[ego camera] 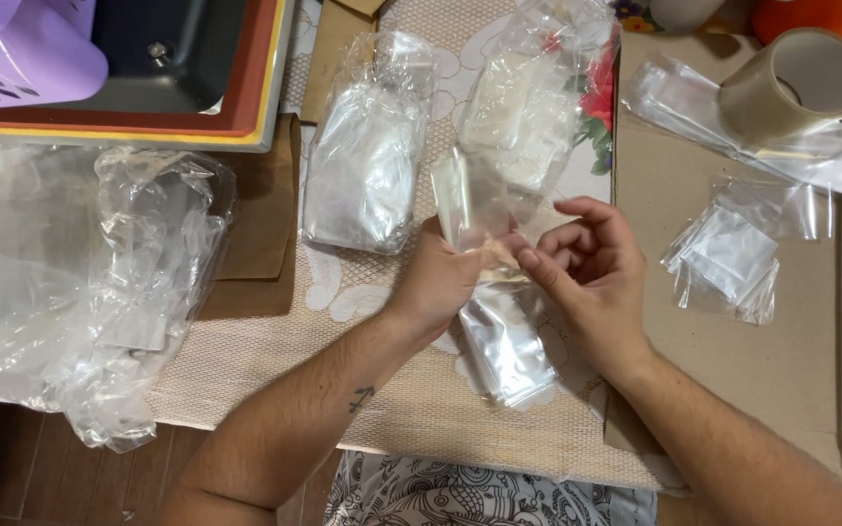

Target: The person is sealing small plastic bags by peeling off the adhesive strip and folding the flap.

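My left hand point(440, 282) and my right hand point(587, 273) meet over the middle of the woven mat point(275, 360). Between their fingertips they pinch a small clear plastic bag point(470, 205), which stands up from the fingers. Under the hands lies a stack of flat clear bags point(509, 351). Beyond the hands rest two fuller clear packs of bags, one at the left point(363, 156) and one at the right point(523, 107).
A big crumpled clear plastic bag point(80, 282) fills the left side. A roll of brown tape point(791, 83) and loose small clear bags point(728, 258) lie on cardboard point(733, 370) at the right. Stacked trays point(236, 122) and a purple basket point(21, 49) sit at the top left.
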